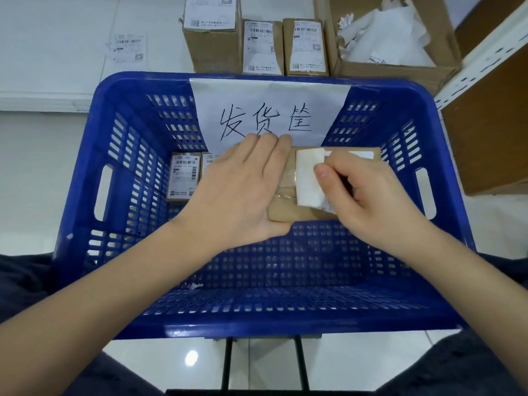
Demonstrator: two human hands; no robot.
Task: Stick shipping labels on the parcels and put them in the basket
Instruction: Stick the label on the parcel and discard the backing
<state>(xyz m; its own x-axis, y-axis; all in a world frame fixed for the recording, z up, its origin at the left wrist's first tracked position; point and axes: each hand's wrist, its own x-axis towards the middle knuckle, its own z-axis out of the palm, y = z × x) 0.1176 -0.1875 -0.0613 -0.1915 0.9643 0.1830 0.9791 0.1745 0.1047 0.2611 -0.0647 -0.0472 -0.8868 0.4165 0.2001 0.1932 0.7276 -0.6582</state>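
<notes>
I hold a brown cardboard parcel [285, 195] over the blue basket [120, 90]. My left hand [243, 184] grips its left end, fingers curled over the far edge and thumb under the near edge. A white label sheet [310, 178] lies on the parcel's top, its left part showing the blank side. My right hand [368, 195] pinches this label between thumb and curled fingers. Two labelled parcels [183, 175] lie flat on the basket's floor at the back left, the second one mostly hidden by my left hand.
A paper sign [268, 110] hangs on the basket's far wall. Behind the basket stand three labelled parcels [261, 47], an open carton of white backing paper [394, 44] and loose labels [127, 47] on the white surface. A metal shelf post [485, 52] rises at right.
</notes>
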